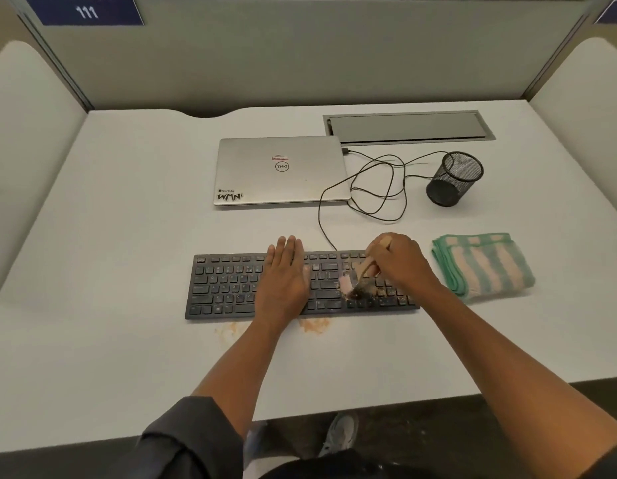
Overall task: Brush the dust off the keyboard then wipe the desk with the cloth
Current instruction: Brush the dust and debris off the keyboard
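Presently, stage: you are in the brushing half of the task; wiping has not begun.
Left hand: your left hand (286, 274) lies flat, fingers straight, on the middle of the black full-size plastic keyboard (231, 288), pressing it steady and gripping nothing.
Right hand: your right hand (398, 261) is curled round the pale wooden handle of a small dark-bristled brush (364, 276), whose bristles meet the keys on the right-hand part of the board.
Hands, relation: they sit apart, with a stretch of keys between them.
Dust on keys: tan specks (386, 292) show on the keys around the bristles and just right of them; the left block of keys looks largely dark, though blur hides fine detail.
Dust on desk: two tan patches (314, 324) lie on the pale grey desk (127, 340) just in front of the keyboard's near edge.
Cloth: the folded green-and-cream striped cloth (483, 266) rests on the desk just right of the keyboard, untouched.
Done, by judgement: part of the keyboard seems brushed, since powder sits on the desk.
Left, by judgement: clear the right-hand keys, put down the brush, then take the cloth and wipe the desk, the tan patches first.
Background: a closed silver laptop (281, 171), a looped black cable (379, 188) and a black mesh pen cup (454, 179) stand behind the keyboard.
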{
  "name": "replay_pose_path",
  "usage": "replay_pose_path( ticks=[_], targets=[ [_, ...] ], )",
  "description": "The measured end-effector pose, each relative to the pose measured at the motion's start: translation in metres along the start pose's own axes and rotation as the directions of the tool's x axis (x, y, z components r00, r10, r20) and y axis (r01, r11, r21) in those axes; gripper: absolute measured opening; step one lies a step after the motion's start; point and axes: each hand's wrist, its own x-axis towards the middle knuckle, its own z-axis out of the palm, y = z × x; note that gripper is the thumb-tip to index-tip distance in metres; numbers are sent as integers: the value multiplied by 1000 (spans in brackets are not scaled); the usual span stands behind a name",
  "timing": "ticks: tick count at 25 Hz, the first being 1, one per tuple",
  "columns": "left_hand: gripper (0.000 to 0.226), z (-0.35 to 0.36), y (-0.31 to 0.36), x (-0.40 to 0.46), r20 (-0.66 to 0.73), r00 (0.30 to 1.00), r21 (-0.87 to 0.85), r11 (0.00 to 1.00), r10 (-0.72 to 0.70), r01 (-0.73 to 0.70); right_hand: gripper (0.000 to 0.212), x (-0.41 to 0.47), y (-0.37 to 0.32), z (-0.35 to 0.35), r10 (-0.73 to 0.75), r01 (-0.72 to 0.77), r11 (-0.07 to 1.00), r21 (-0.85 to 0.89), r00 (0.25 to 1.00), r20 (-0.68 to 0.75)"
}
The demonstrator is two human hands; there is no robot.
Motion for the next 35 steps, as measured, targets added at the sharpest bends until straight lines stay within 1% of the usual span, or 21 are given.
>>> replay_pose_path(
  ticks=[1, 3, 4, 8, 11, 12, 15, 16, 19, 22, 24, 26, 28, 31, 32, 34, 35],
  targets=[
    [61, 1, 0, 0, -3, 1000, 2, 1000, 0, 0, 18, -1, 0, -3, -4, 4, 999, 49, 1000, 5],
    [62, 2, 0, 0, -14, 1000, 13, 1000, -3, 3, 16, 1, -1, -5, -17, 22, 988, 151, 999, -39],
    [63, 3, 0, 0, -22, 1000, 19, 1000, -3, 4, 15, 2, -1, -4, -23, 31, 986, 161, 998, -52],
    [73, 4, 0, 0, -27, 1000, 31, 1000, 1, 0, 17, -12, 11, 4, -26, 30, 992, 119, 999, -33],
    [72, 5, 0, 0, -41, 999, 32, 999, -5, 7, 18, -27, 21, 1, -43, 42, 998, 51, 999, 10],
    [70, 5, 1, 0, -41, 999, 35, 999, -6, 8, 19, -30, 20, -1, -45, 44, 997, 64, 999, 10],
    [67, 4, 2, 0, -42, 999, 40, 999, -10, 11, 18, -25, 15, 0, -62, 64, 979, 194, 998, -14],
    [66, 4, 2, -1, -42, 999, 40, 999, -14, 16, 18, -23, 12, 2, -71, 71, 977, 203, 997, -7],
    [61, 3, 3, -1, -35, 999, 29, 999, -17, 18, 20, -24, 14, 9, -78, 71, 986, 149, 996, 41],
    [60, 4, 3, -1, -45, 999, 26, 999, -24, 25, 22, -33, 21, 6, -74, 67, 995, 73, 993, 92],
    [60, 4, 3, -1, -47, 999, 30, 999, -24, 26, 23, -35, 24, 1, -55, 46, 993, 108, 995, 84],
    [61, 4, 3, -1, -41, 999, 32, 999, -25, 26, 22, -30, 24, -2, -47, 42, 983, 180, 999, 22],
    [61, 4, 3, -1, -41, 999, 35, 999, -27, 28, 20, -29, 19, -2, -56, 51, 976, 213, 998, 18],
    [61, 4, 4, -1, -36, 999, 37, 999, -28, 30, 20, -34, 23, 8, -70, 63, 988, 139, 996, 48],
    [61, 4, 4, -1, -40, 999, 35, 999, -28, 30, 22, -36, 25, 9, -61, 58, 992, 108, 998, 31],
    [60, 5, 3, -1, -45, 999, 31, 999, -29, 30, 27, -37, 27, 6, -62, 64, 998, 28, 996, -68],
    [61, 5, 3, 0, -41, 999, 31, 999, -29, 30, 25, -37, 26, 5, -66, 68, 998, 14, 993, -100]
  ],
)
